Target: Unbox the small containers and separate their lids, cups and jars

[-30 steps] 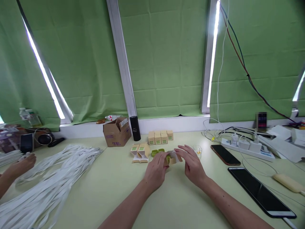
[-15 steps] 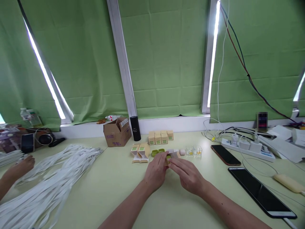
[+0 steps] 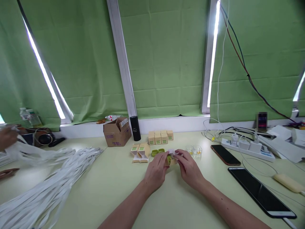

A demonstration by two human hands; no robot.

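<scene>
Steadying a small carton point(image 3: 173, 161) at the middle of the table point(image 3: 173, 206), the person's left hand point(image 3: 154, 168) is gripping it from the left, fingers curling round its side. The right hand point(image 3: 190, 168) is reaching in from the other side, its thumb and fingertips meeting at a pale flap point(image 3: 171, 152); whether they are pinching it or only touching it, one cannot tell. A green piece point(image 3: 169, 159) is showing at the carton's opening, between the hands. Just beyond, two green containers point(image 3: 158, 152) are standing side by side, and two clear containers point(image 3: 193, 150) are sitting beyond the right hand. Two open cartons point(image 3: 140, 152) are lying to the left.

Judging by the hands, the person is probably working the flap around the green piece. The next move seems to be calling for a firm left hold and light right fingertips, without crushing the thin wall.
</scene>
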